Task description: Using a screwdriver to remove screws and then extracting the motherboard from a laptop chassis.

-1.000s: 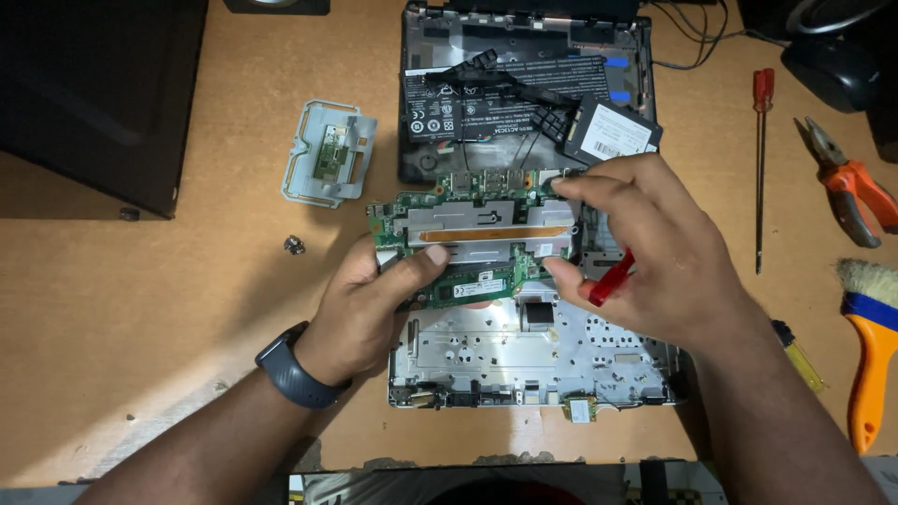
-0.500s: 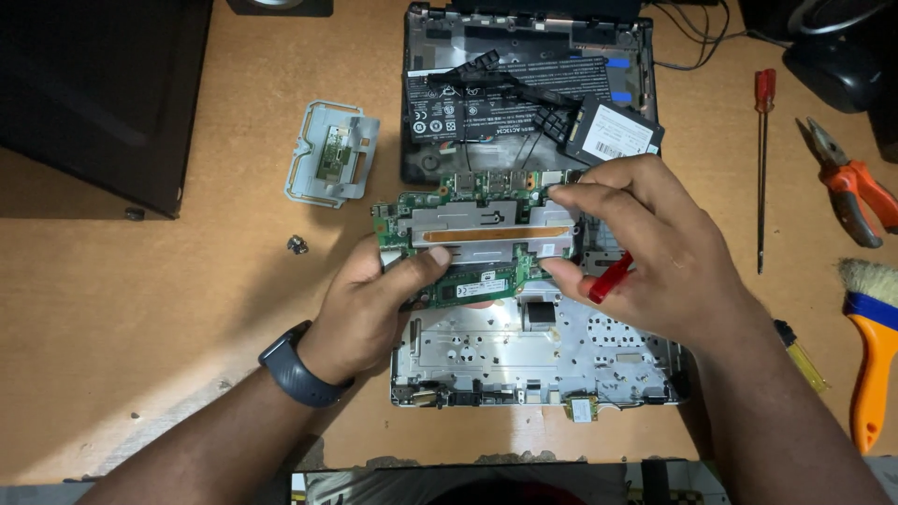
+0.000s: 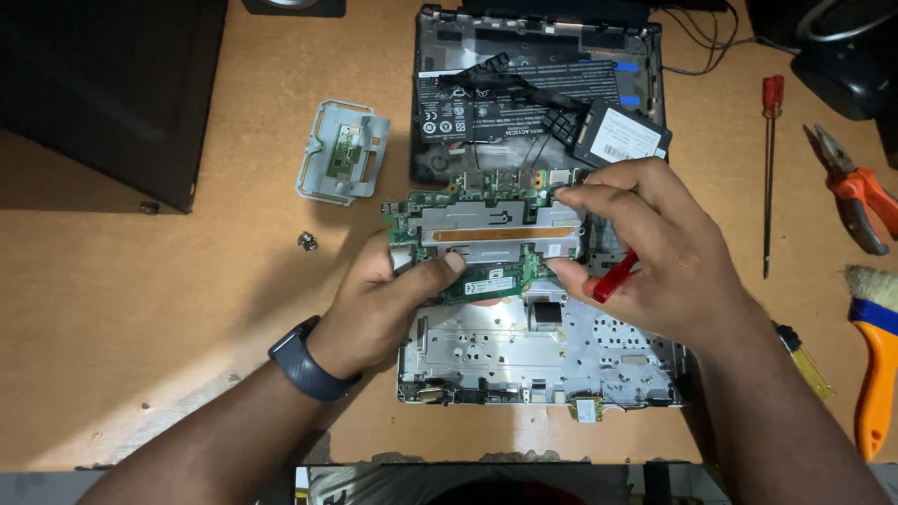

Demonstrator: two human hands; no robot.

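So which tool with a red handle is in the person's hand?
The small red-handled tool tucked in the right hand. The long red screwdriver and the orange pliers lie untouched on the desk.

The green circuit board (image 3: 486, 229) carried a dull grey metal plate with a copper-coloured strip, the keyboard frame (image 3: 543, 351) beneath was bare, matt, stamped metal, the red tool handle (image 3: 613, 278) looked like glossy plastic, and the desk (image 3: 168, 309) was smooth, matt, tan wood, scuffed near its front edge.
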